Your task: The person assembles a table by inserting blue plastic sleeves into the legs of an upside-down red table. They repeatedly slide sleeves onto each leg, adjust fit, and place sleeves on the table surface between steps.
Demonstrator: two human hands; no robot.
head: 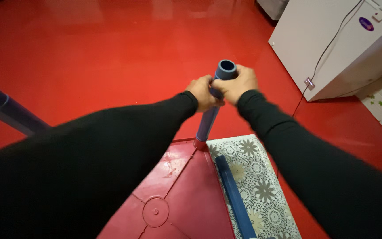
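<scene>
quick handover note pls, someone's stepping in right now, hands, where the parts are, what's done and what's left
Left hand and right hand: both shut on the upright blue tube leg, near its open top.
That leg stands in the corner socket of the upturned red plastic table, which lies underside up on the red floor.
A second blue leg is seen at the left edge; its lower end is hidden.
A loose blue leg lies on the patterned mat beside the table.
Done: at least one leg is in its socket.
Left: the loose leg is not fitted.

Open red floor (111, 44) ahead and left; white cabinet (332, 48) right, second blue leg (5, 108) far left.
</scene>
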